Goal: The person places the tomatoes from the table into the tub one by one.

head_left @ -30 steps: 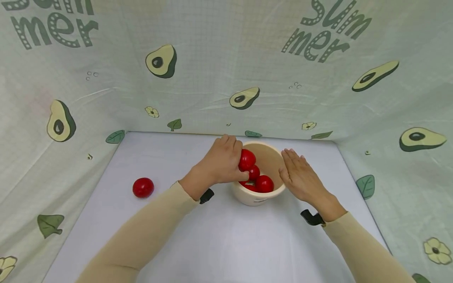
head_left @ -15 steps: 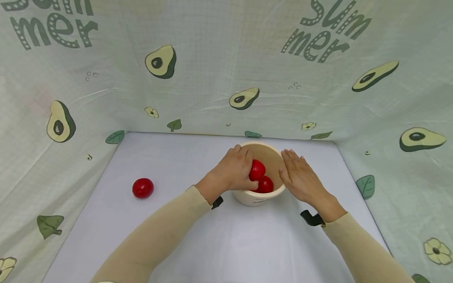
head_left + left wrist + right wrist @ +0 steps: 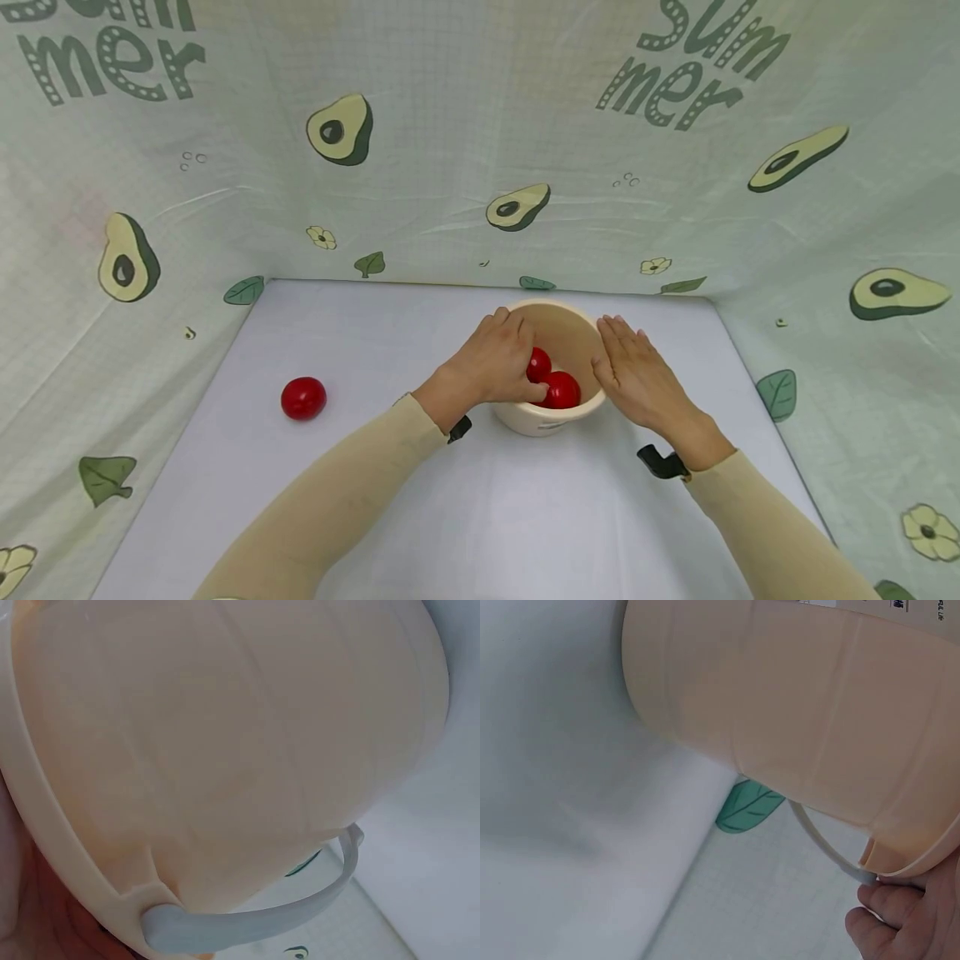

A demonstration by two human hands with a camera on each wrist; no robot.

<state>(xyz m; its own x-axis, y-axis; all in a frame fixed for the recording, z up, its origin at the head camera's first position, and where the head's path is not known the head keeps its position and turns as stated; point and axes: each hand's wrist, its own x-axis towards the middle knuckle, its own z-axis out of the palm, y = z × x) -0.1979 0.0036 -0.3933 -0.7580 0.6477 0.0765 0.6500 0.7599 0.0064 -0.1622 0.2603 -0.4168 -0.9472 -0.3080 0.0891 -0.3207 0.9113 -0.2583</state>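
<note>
A cream plastic bucket (image 3: 535, 423) with a grey handle (image 3: 247, 924) stands on the table. Red tomatoes (image 3: 562, 390) show inside it. My left hand (image 3: 491, 358) reaches over the bucket's left rim, its thumb and fingers spread apart above the tomatoes; the palm side is hidden in the head view. In the left wrist view, the rim (image 3: 45, 802) runs close beside this hand. My right hand (image 3: 637, 375) lies with straight fingers along the bucket's right rim. Its fingertips (image 3: 889, 904) appear near the handle's end in the right wrist view.
One more tomato (image 3: 303, 398) sits on the white table (image 3: 517, 517) at the left. A pale cloth (image 3: 420, 233) with avocado prints hangs behind the table and along both sides.
My left hand has moved right and down over the bucket with a tomato. That tomato has since dropped out of sight below the hand. The right hand has stayed in place.
</note>
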